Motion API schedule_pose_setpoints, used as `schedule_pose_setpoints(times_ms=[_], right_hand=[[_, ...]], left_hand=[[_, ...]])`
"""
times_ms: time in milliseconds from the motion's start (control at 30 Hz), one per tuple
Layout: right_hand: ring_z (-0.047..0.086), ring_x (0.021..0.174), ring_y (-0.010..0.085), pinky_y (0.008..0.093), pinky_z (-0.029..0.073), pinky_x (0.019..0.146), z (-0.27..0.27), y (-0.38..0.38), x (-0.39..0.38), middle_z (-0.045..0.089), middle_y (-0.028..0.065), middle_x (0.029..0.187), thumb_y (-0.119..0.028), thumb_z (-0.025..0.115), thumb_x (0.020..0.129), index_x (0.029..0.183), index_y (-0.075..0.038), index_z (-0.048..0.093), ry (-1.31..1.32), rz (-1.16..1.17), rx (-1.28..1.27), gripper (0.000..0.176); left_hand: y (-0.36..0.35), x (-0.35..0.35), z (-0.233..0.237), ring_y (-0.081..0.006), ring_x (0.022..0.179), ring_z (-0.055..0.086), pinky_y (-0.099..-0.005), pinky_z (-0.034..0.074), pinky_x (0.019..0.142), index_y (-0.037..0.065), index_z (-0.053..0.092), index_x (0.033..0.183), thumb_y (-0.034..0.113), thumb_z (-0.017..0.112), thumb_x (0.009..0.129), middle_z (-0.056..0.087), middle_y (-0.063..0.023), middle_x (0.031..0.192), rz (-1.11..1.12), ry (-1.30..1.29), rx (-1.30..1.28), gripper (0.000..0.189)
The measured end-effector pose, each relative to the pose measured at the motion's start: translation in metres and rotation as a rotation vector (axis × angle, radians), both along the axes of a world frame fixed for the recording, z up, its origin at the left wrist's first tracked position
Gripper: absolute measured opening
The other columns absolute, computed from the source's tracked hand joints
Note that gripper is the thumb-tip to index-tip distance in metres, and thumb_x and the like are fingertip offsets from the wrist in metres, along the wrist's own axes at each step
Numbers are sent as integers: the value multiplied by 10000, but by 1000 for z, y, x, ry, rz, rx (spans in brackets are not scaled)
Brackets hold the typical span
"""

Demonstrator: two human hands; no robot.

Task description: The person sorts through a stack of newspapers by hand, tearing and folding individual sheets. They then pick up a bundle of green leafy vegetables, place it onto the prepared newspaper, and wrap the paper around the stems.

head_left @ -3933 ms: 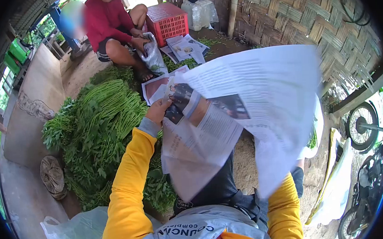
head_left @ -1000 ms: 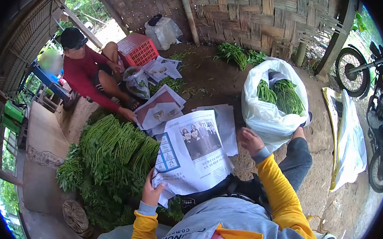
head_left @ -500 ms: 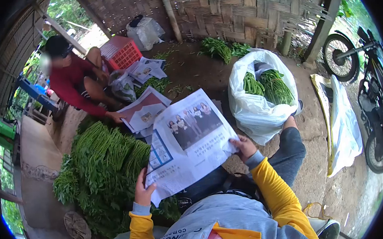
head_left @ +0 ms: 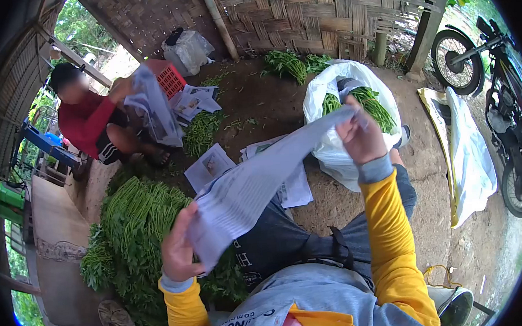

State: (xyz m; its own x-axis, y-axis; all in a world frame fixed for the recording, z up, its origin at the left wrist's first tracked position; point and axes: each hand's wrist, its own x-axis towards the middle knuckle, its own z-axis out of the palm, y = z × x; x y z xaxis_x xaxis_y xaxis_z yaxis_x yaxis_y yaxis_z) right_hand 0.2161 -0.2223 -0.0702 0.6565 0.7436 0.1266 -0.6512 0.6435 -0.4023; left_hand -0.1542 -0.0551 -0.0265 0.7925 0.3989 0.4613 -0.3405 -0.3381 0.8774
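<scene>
A sheet of newspaper [head_left: 256, 178] stretches slantwise in front of me, blurred by motion. Its lower left end is gripped by my left hand [head_left: 179, 244]. My right hand [head_left: 365, 132] grips the upper right end, raised higher. Left of my legs lies a big heap of leafy green vegetable stalks [head_left: 140, 214]. More newspaper sheets [head_left: 296, 188] rest on the ground behind the held sheet. Beyond my right hand stands an open white plastic sack [head_left: 340, 166] with bundled green stalks [head_left: 375, 108] in it.
A person in a dark red top [head_left: 86, 124] crouches at the far left, holding up newspaper [head_left: 154, 107]. Behind are a red crate [head_left: 170, 78] and loose greens [head_left: 287, 65]. A flat white sack [head_left: 469, 154] and a motorcycle [head_left: 508, 109] are at right.
My hands have raised the newspaper and tilted it, the right hand moving up and the left shifting outward. The other person has lifted a newspaper from beside the heap.
</scene>
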Motion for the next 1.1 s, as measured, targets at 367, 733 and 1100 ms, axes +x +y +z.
schedule_pose_setpoints(times_ms=[367,733,1100], right_hand=[[586,1053,282,365,500,900,52,-43,73,553,190,1201,-78,459,884,1239,80,436,-157,-60,291,389],[568,1028,191,274,442,887,14,-23,28,538,142,1211,33,562,809,1367,-43,329,-855,-540,-463,610],[598,915,148,272,493,799,4,52,-152,637,98,1008,-116,660,822,1114,33,591,-779,212,-359,336]], left_hand=[[-32,78,2,-318,1197,496,-356,391,992,-26,447,1291,77,658,737,500,-213,1287,26,220,565,601],[-8,83,-37,-328,612,614,-379,470,536,14,643,886,212,596,863,635,-158,705,505,570,633,205],[-31,88,-9,-166,447,525,-289,407,448,20,557,902,72,676,753,537,-75,552,631,296,375,198]])
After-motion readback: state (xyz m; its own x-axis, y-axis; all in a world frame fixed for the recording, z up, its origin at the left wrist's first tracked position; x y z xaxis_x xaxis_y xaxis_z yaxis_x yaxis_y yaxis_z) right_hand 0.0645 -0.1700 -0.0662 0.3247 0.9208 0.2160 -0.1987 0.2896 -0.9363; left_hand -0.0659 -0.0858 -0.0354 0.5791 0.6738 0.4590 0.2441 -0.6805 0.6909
